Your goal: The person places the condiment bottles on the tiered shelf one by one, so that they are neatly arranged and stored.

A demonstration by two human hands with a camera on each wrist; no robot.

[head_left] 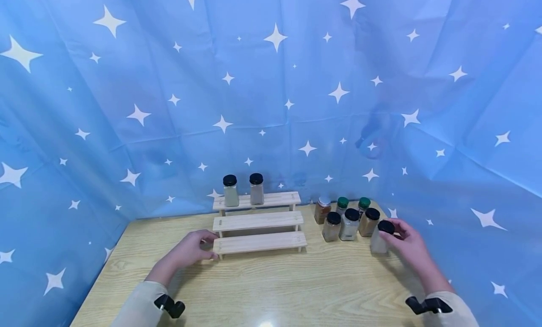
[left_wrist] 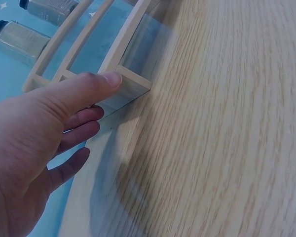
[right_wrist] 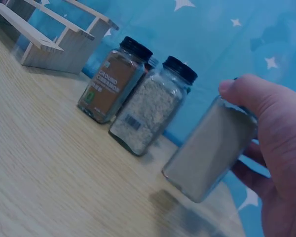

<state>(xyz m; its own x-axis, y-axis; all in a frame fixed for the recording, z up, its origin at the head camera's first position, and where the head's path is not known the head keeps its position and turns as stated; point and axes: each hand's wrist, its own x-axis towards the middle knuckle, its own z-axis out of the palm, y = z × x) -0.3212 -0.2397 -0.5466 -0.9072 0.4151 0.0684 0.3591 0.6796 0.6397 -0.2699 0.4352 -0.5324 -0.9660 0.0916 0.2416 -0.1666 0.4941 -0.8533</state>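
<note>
At the right of the table my right hand [head_left: 410,244] grips a spice jar [right_wrist: 212,148] with a black lid and pale greyish contents. In the right wrist view the jar's base appears just off the table, its shadow below. My left hand [head_left: 192,249] holds the left end of a three-tier wooden rack [head_left: 258,243], thumb against the front end of the lowest step; its index finger is hidden. On the top step stand two black-lidded jars, a pale greenish jar [head_left: 231,195] on the left and a greyish jar [head_left: 257,193] near the middle.
Right of the rack several jars stand grouped: a tan jar [head_left: 331,229], a pale flaky-filled jar [right_wrist: 150,108], a ground cinnamon jar [right_wrist: 111,86], a reddish jar [head_left: 322,211], and green-lidded jars [head_left: 363,203] behind. A starry blue cloth [head_left: 271,101] hangs behind the table [head_left: 271,289].
</note>
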